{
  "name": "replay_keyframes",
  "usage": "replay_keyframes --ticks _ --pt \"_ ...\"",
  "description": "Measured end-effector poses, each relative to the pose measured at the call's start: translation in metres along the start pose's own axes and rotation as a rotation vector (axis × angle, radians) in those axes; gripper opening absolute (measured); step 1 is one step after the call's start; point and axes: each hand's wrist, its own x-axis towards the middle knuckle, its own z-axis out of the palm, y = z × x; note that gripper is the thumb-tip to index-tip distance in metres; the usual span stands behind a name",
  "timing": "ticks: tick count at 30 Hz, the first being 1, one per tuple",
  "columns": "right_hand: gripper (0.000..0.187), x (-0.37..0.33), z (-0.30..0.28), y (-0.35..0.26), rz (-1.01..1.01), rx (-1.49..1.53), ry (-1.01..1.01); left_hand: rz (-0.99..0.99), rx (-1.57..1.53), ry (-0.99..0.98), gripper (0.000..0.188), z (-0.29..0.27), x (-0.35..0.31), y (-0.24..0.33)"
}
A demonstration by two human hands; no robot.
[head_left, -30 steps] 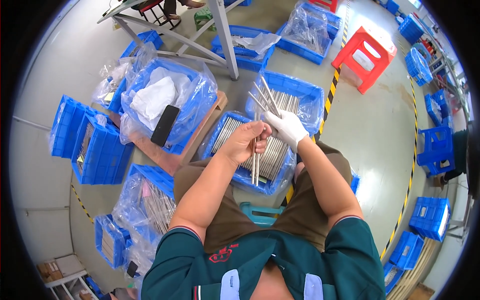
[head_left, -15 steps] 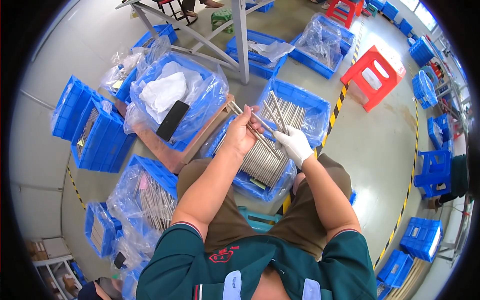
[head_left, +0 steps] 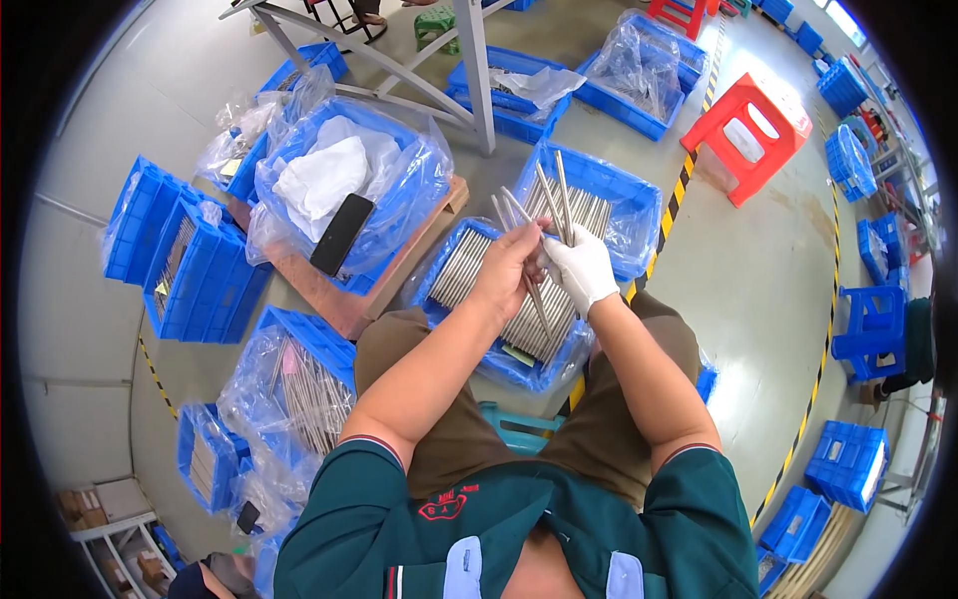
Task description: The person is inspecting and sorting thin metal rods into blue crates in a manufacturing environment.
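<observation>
Here, your chest and lap fill the 6 o'clock edge, and your knees hide the near rim of the crate [head_left: 469, 262] in front of you. Both forearms rise from there and meet near the centre. Your bare left hand [head_left: 511, 272] is curled around a bundle of thin metal rods [head_left: 534, 304]; its fingertips are tucked out of sight behind the bundle. Your gloved right hand [head_left: 582, 268] is closed on the same rods just beside it at 3 o'clock, touching the left. The rods fan upward toward 12 o'clock and hang down over the crate, where they blur into the rods lying inside. How many you hold is hard to count. Farther out at 10 o'clock sits a plastic-lined bin [head_left: 399, 215]; at 1 o'clock, a red stool [head_left: 753, 125].
</observation>
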Motion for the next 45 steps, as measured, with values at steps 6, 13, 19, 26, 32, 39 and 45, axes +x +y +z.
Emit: replay_keyframes --ticks 6,13,19,26,32,39,45 --pt "0.017 0.005 -0.009 0.006 0.258 0.357 -0.190 0.055 0.180 0.139 0.015 0.006 0.005 0.009" --pt "0.017 -0.008 -0.013 0.008 0.326 0.149 -0.291 0.009 0.011 0.120 0.023 -0.017 0.012 0.017" --pt "0.013 -0.012 -0.009 0.009 0.291 0.241 -0.161 -0.035 -0.141 0.005 0.023 -0.011 0.005 0.012" --pt "0.013 -0.013 -0.003 0.008 0.197 0.270 -0.125 0.044 -0.099 -0.014 0.021 -0.002 -0.001 0.015" --pt "0.014 -0.003 0.004 0.029 0.030 0.197 -0.030 0.136 -0.025 0.074 0.019 0.005 -0.004 0.013" --pt "0.015 -0.011 0.004 0.002 0.187 0.403 -0.136 0.129 0.118 0.024 0.020 0.008 -0.011 0.002" --pt "0.016 -0.003 -0.001 -0.002 0.185 0.313 -0.223 0.138 0.177 0.042 0.023 0.009 -0.012 0.005"
